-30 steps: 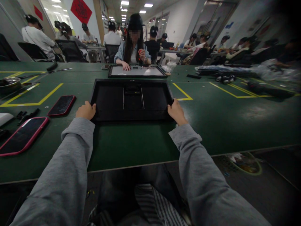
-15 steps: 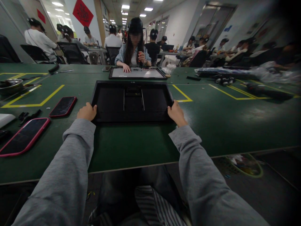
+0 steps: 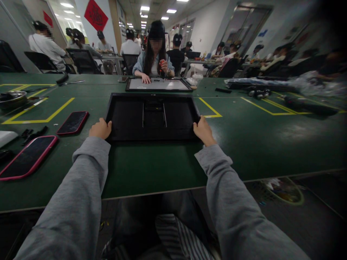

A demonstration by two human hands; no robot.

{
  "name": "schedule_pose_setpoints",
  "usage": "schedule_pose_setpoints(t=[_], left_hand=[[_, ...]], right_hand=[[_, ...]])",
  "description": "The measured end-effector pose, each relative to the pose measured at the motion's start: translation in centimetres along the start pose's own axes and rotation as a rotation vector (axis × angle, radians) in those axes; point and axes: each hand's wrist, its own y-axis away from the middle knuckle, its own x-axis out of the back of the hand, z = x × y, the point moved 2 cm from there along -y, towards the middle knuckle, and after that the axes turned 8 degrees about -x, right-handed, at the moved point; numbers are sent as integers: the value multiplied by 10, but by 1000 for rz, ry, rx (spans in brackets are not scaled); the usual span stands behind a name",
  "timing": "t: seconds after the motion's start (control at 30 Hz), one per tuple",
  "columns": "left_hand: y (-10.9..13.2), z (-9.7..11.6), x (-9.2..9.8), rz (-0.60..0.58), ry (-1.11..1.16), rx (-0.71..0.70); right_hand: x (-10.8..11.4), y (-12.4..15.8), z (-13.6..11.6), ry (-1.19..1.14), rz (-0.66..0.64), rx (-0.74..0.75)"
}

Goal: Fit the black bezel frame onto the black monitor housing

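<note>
A black rectangular monitor housing (image 3: 126,117), shallow like a tray, lies before me on the green table (image 3: 151,166). Two thin metallic strips and a dark bracket-like part show in its middle. My left hand (image 3: 100,128) grips its left side, thumb over the rim and fingers hidden beneath or behind it. On the opposite side my right hand (image 3: 203,130) holds the rim the same way. Whether the housing's near edge touches the table I cannot tell.
Two red-cased phones, one nearer (image 3: 28,159) and one farther (image 3: 72,122), lie left, beyond them a metal bowl (image 3: 13,99). Across the table a co-worker (image 3: 154,57) holds a screwdriver over a flat panel (image 3: 159,84). A cup (image 3: 196,79) stands beside it. A basket (image 3: 287,191) sits below right.
My hands and the black housing stay practically where they were. Across the table, the co-worker's raised hand with the screwdriver has shifted slightly.
</note>
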Motion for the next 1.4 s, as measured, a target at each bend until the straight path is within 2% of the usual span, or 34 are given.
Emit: schedule_pose_setpoints(t=[1.4], left_hand=[[0,0,0,-1,-7,0]], right_hand=[[0,0,1,-12,4,-8]])
